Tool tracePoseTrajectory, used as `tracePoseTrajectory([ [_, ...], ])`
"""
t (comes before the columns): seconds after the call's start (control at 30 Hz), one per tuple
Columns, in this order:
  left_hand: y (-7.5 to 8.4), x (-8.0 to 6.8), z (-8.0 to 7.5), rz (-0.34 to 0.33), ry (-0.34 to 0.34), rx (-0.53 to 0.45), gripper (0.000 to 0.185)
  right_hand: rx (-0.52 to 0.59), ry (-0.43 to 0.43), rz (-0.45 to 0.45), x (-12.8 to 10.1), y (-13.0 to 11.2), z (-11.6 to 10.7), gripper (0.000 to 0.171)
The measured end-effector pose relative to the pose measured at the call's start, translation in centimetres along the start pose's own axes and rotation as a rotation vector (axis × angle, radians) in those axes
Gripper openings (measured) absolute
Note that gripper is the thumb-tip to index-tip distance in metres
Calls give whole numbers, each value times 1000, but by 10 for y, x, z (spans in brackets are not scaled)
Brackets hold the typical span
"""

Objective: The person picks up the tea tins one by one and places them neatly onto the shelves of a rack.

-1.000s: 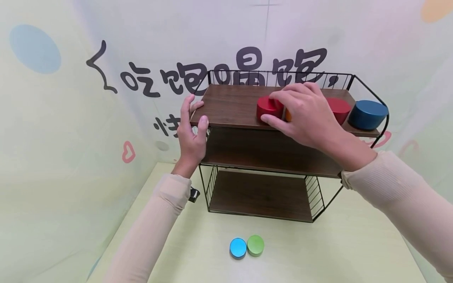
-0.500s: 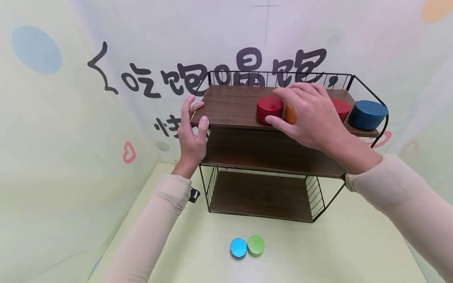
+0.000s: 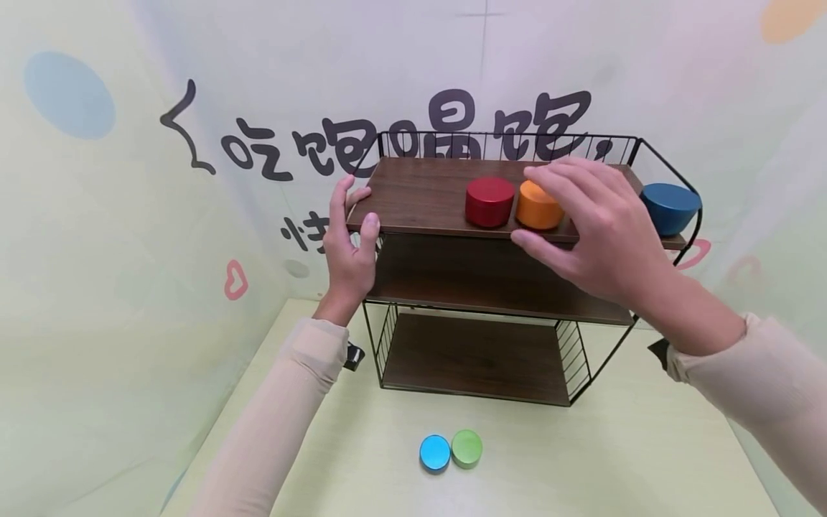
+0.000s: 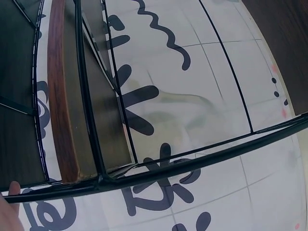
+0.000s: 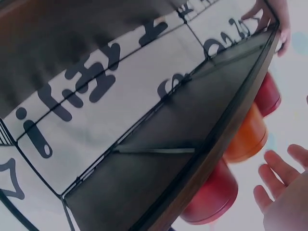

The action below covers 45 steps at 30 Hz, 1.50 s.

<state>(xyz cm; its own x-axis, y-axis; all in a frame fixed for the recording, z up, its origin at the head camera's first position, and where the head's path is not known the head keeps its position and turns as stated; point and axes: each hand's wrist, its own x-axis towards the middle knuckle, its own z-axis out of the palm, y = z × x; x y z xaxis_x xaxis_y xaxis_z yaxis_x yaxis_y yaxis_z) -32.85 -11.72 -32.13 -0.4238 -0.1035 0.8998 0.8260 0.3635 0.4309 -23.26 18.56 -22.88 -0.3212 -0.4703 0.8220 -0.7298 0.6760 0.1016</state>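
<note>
A three-tier wire and wood shelf (image 3: 420, 190) stands on the table. On its top board a red tin (image 3: 489, 202) and an orange tin (image 3: 539, 205) sit side by side, with a dark blue tin (image 3: 670, 208) at the right end. My right hand (image 3: 555, 222) hovers open just in front of the orange tin, holding nothing. It hides a second red tin (image 5: 211, 197), which the right wrist view shows from below next to the orange tin (image 5: 248, 137). My left hand (image 3: 352, 230) grips the left end of the top board, thumb on top.
A small light blue tin (image 3: 435, 453) and a green tin (image 3: 466, 449) lie touching on the table in front of the shelf. The middle and bottom boards hold nothing. A printed wall stands close behind and to the left. The wire frame (image 4: 144, 168) fills the left wrist view.
My right hand has let go of the left red tin and drawn back to the right, uncovering the orange tin. The left hand has stayed on the board's end.
</note>
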Motion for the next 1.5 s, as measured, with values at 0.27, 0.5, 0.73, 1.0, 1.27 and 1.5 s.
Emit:
tracePoseTrajectory([
  [0.27,-2,-1,-1,-9,-3,-1,55,-3,29,-93,-24,-18,6,62],
  [0.5,-3,-2,-1,-5,-1,6,55,35,0,-93,-49,-26,14,62],
  [0.73,-3,-1,0,0,3,-6,54,87,-4,-100,-73,-35,25,58],
  [1.0,-1,1,0,3,4,-5,56,157,-82,-30,-105,-46,45,60],
  [1.27,0,0,1,3,1,-13,55,201,-177,58,-145,-58,71,63],
  [1.5,-2,0,2,12,12,-21,54,237,-159,81,-175,-70,95,60],
])
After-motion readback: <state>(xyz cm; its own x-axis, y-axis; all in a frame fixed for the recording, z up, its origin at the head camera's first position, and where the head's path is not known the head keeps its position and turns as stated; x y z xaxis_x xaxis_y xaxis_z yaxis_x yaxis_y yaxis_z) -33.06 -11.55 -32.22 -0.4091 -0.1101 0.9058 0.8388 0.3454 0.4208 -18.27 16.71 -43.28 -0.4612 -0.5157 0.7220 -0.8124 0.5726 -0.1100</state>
